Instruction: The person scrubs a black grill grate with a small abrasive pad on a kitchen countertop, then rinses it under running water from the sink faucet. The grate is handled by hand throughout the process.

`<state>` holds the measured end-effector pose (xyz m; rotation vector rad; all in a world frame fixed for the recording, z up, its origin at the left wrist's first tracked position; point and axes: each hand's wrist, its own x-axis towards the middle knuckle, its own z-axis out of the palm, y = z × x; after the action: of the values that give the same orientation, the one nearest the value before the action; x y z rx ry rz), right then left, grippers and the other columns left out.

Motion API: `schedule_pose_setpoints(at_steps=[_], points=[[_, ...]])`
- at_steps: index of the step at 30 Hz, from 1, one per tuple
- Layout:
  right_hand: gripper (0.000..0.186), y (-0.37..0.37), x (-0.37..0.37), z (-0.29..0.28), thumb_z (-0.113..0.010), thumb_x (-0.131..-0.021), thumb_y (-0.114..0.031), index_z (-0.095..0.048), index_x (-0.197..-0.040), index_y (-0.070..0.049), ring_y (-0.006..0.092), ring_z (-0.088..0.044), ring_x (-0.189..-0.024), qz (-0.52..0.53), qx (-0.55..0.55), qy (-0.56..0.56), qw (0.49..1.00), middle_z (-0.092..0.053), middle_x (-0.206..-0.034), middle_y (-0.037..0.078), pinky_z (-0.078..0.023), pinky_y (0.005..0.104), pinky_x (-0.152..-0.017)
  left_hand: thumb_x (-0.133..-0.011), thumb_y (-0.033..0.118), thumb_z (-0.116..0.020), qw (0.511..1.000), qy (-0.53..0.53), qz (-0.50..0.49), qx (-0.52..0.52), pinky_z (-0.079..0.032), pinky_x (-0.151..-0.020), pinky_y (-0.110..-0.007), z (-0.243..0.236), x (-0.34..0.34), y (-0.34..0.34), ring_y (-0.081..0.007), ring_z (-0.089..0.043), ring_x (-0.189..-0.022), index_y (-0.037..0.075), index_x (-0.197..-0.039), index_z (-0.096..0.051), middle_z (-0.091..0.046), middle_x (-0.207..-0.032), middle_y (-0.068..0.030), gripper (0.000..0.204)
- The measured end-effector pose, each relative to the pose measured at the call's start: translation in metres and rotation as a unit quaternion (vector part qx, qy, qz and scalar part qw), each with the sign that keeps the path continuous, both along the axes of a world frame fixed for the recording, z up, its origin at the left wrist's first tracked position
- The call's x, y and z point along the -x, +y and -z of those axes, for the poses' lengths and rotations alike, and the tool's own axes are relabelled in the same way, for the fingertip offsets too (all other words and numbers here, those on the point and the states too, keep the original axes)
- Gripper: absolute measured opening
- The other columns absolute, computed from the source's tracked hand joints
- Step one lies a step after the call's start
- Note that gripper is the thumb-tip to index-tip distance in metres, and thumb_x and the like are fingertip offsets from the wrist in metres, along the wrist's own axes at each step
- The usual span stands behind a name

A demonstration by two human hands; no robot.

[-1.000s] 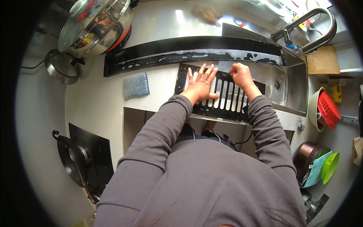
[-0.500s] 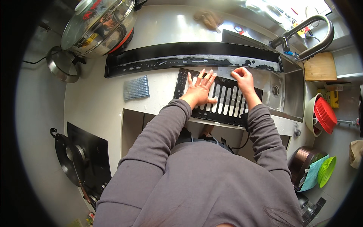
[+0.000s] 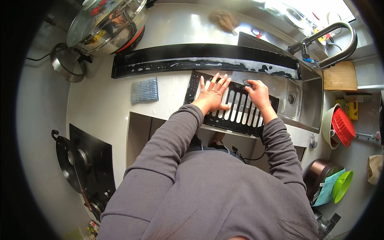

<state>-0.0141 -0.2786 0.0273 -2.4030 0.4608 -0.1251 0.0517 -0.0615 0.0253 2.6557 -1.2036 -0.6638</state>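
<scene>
Seen from above, the left hand (image 3: 212, 98) lies flat, fingers spread, on a wet black slotted panel (image 3: 234, 125) at the near edge of the counter (image 3: 96, 102), left of the sink drain (image 3: 291, 98). The right hand (image 3: 259, 95) has its fingers bunched by the panel's far edge; whether they pinch something, I cannot tell. Good practice here: press evenly with the left palm so the panel cannot slide, and work the right fingers lightly. Counted: two hands, one panel, one long sudsy black trough (image 3: 208, 52) beyond, one blue-grey sponge (image 3: 145, 90) leftward, one tap (image 3: 353, 38) far right.
</scene>
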Motion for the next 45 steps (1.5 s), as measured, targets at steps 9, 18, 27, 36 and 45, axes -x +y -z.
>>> schedule_pose_setpoints(at_steps=[9,18,27,36,45], points=[[0.018,-0.002,-0.005,-0.020,-0.072,-0.077,-0.003,-0.069,-0.095,-0.001,0.0323,-0.069,-0.087,-0.044,-0.077,0.035,0.995,-0.071,-0.091,0.018,-0.054,0.0349,-0.080,-0.070,0.070,-0.066,1.000,0.011,-0.003,-0.010,0.006,-0.108,-0.071,-0.001,-0.001,0.000,-0.0266,0.008,-0.150,0.022,-0.157,-0.003,-0.001,-0.163,-0.0020,0.118],[0.012,0.009,-0.021,0.003,-0.072,-0.074,-0.004,-0.064,-0.081,-0.001,0.0334,-0.068,-0.075,-0.015,0.000,0.000,1.000,-0.069,-0.077,0.016,-0.053,0.0390,-0.069,-0.070,0.071,-0.066,1.000,0.004,0.002,-0.010,0.006,-0.108,-0.072,0.000,0.000,0.000,-0.0269,0.007,-0.150,0.021,-0.156,-0.003,-0.003,-0.163,-0.0024,0.118],[0.010,0.009,-0.012,0.002,-0.072,-0.076,-0.004,-0.066,-0.083,-0.001,0.0228,-0.070,-0.075,0.008,-0.059,0.018,0.998,-0.071,-0.078,0.014,-0.053,0.0333,-0.070,-0.073,0.069,-0.065,1.000,0.005,0.011,-0.001,0.005,-0.108,-0.072,0.001,0.001,0.003,-0.0264,0.006,-0.150,0.022,-0.156,-0.004,-0.004,-0.163,0.0000,0.113],[0.013,-0.009,-0.026,0.018,-0.075,-0.080,-0.010,-0.069,-0.087,-0.001,0.0134,-0.067,-0.074,0.106,-0.144,-0.006,0.984,-0.072,-0.081,0.008,-0.053,0.0291,-0.071,-0.073,0.067,-0.066,1.000,0.015,0.015,0.001,0.007,-0.108,-0.072,-0.001,-0.001,0.003,-0.0258,0.006,-0.150,0.021,-0.156,-0.004,-0.002,-0.163,-0.0001,0.114],[0.014,-0.028,-0.045,0.006,-0.075,-0.076,-0.001,-0.068,-0.089,-0.001,0.0111,-0.063,-0.076,-0.112,-0.239,0.155,0.952,-0.069,-0.081,0.004,-0.051,0.0279,-0.071,-0.073,0.068,-0.066,1.000,0.010,0.014,0.018,0.008,-0.108,-0.072,0.004,-0.001,0.004,-0.0252,0.005,-0.150,0.017,-0.156,-0.008,-0.004,-0.163,-0.0011,0.113]])
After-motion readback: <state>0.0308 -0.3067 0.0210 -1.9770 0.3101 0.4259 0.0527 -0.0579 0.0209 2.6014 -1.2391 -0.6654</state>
